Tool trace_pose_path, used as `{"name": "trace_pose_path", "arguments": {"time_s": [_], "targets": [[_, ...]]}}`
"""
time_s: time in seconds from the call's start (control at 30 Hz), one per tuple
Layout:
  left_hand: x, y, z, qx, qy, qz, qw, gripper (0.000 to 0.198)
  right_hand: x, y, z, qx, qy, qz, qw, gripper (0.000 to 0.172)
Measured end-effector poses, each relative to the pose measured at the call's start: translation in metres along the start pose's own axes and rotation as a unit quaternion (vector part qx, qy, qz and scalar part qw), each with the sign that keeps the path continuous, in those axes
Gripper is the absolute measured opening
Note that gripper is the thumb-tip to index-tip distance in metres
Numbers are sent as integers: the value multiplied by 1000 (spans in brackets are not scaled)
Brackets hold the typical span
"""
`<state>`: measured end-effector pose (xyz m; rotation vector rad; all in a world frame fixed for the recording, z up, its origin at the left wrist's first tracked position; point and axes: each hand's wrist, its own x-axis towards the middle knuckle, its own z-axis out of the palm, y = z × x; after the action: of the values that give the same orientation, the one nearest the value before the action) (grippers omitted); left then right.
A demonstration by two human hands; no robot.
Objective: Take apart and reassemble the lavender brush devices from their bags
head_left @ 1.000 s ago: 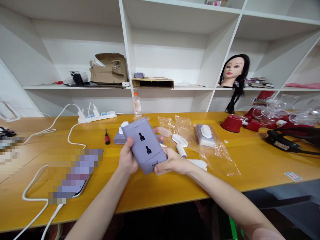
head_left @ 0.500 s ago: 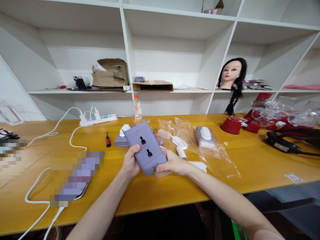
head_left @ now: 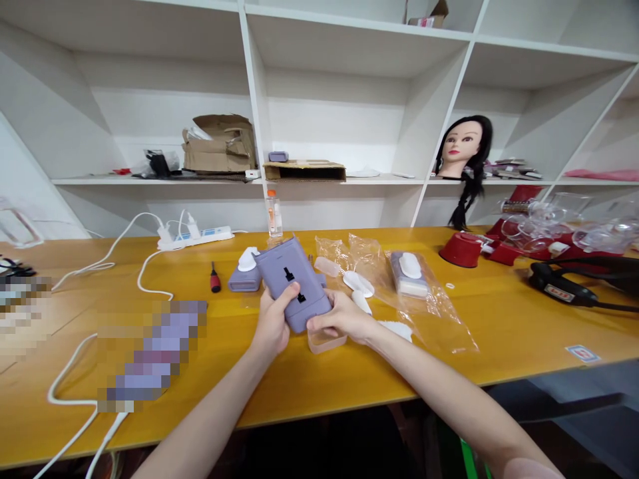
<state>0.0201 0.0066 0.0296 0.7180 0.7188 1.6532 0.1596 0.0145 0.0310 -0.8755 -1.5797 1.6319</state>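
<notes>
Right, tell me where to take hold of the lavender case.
Grip the lavender case by its two long edges near the lower end, coming from the near side, as the left hand and right hand do. Its flat, straight-sided body sits securely between thumb and fingers, leaving most of the slotted face uncovered.

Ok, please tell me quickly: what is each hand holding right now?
Left hand: closed, holding the lilac plastic case.
Right hand: closed, holding the same case's lower end.

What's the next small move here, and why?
Probably draw the translucent tray fully out with the right hand: it sticks out below the lilac plastic case, just under those fingers, while the left hand has a firm grip on the case to steady it.
</notes>
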Motion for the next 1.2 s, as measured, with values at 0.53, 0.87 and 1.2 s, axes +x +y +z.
{"name": "trace_pose_path", "arguments": {"time_s": [0.53, 0.87, 1.2], "targets": [[9, 16, -1, -23, 70, 1, 997, 30, 2, -35, -37, -118, 82, -33, 989, 38], [13, 16, -1, -70, 77, -66, 992, 25, 0, -20, -9, -371, 110, -104, 916, 84], [3, 4, 2, -51, 51, -76, 995, 30, -6, -15, 1, -442, 111, -183, 871, 71]]}}
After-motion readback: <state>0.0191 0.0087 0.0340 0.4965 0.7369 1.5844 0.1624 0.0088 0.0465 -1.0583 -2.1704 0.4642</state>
